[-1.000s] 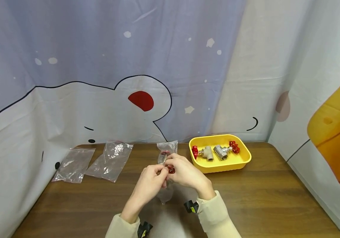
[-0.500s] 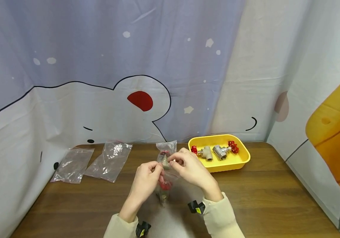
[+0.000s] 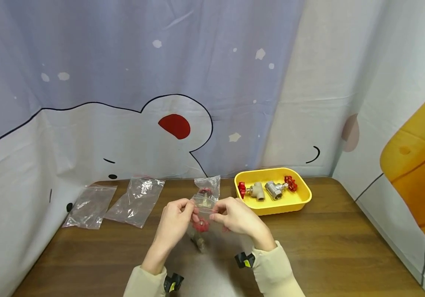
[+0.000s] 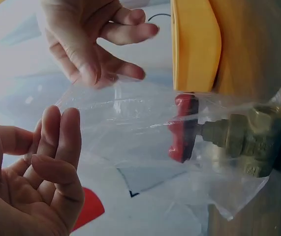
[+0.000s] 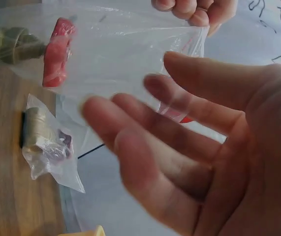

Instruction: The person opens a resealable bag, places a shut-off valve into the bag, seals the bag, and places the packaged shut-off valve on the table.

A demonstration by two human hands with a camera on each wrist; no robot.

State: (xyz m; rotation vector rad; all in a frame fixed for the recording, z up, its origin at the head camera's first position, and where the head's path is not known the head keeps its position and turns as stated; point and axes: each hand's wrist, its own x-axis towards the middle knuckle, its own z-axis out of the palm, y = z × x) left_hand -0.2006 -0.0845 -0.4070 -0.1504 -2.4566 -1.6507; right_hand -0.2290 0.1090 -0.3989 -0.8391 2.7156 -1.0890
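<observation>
My left hand (image 3: 175,218) pinches the top edge of a clear zip bag (image 4: 125,118) between thumb and fingers. Opposite it, my right hand (image 3: 238,216) has the bag's other top corner between thumb and index finger, its remaining fingers spread. Inside the bag is a brass valve (image 4: 251,137) with a red handwheel (image 4: 183,128), hanging low and a little tilted. Just behind the hands, a second bagged valve (image 5: 44,137) lies on the table; the held bag partly covers it in the head view.
To the right stands a yellow tray (image 3: 286,209) with a beige-bodied valve (image 3: 258,191) and a silver valve (image 3: 275,190), both with red handwheels. Flat clear bags (image 3: 90,206) (image 3: 136,202) lie at the left. A printed curtain (image 3: 131,136) hangs behind the wooden table (image 3: 327,247).
The hands have moved apart along the bag's top edge. The bagged valve, mostly hidden behind the hands a second ago, now hangs in sight and has swung slightly left.
</observation>
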